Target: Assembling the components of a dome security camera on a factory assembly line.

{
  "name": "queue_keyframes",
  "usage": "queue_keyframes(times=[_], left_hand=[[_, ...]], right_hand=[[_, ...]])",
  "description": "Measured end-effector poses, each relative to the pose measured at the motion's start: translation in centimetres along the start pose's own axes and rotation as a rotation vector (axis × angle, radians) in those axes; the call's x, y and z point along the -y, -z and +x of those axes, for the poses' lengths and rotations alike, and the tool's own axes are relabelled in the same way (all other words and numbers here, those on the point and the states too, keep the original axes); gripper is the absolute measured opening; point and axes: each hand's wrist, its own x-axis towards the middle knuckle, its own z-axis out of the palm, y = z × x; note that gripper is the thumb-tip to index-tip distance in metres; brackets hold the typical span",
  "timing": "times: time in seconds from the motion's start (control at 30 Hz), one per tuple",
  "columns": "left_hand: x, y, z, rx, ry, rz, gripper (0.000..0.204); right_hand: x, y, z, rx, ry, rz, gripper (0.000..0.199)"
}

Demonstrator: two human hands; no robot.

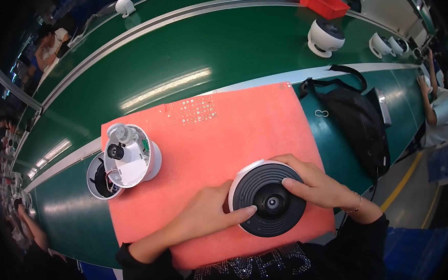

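Between my two hands is a round white-shelled camera (273, 201) with a dark ribbed front and a lens in its middle, facing up. My left hand (207, 211) grips its left side, thumb laid on the dark front near the lens. On the upper right side, my right hand (316, 186) wraps the shell, its thumb also pressing the ribbed face. The camera is over a pink mat (223, 155). An opened white housing (135, 166) with a small lens and wires inside stands at the mat's left edge, apart from my hands. The camera's underside is hidden.
Rows of small screws (199, 111) lie on the mat's far part. A black bag (356, 115) rests on the green table to the right. Beyond runs a green conveyor belt (229, 50) carrying white cameras (326, 38) and a red bin (324, 5). Other people sit at both sides.
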Motion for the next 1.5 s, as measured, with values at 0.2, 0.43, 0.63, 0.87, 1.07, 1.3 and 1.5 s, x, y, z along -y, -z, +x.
queue_keyframes(times=[0.2,0.43,0.63,0.87,1.07,1.3,1.5], left_hand=[[-1.5,0.5,-1.3,-0.1,-0.108,-0.179,0.083],[-3.1,2.8,-2.0,-0.359,-0.347,0.188,0.087],[-2.7,7.2,-1.1,-0.515,-0.519,0.009,0.082],[-1.0,8.8,2.7,-0.7,-0.939,-0.907,0.078],[1.1,10.2,5.6,-0.678,-1.114,-0.892,0.085],[-0.7,10.5,4.4,-0.836,-0.928,-0.789,0.076],[-2.3,10.2,2.4,-0.6,-0.498,-0.973,0.044]], right_hand=[[2.7,0.2,0.4,-0.008,0.039,0.155,0.064],[3.5,-0.3,4.0,-0.228,0.462,-0.086,0.068],[7.1,0.2,8.6,-0.22,0.551,0.137,0.078],[11.8,-3.1,11.7,-0.382,0.922,0.239,0.104],[11.1,-6.1,14.3,-0.604,0.949,0.088,0.103],[10.6,-5.8,15.8,-0.495,0.886,0.274,0.098],[7.9,-4.1,19.2,-0.226,0.308,1.111,0.056]])
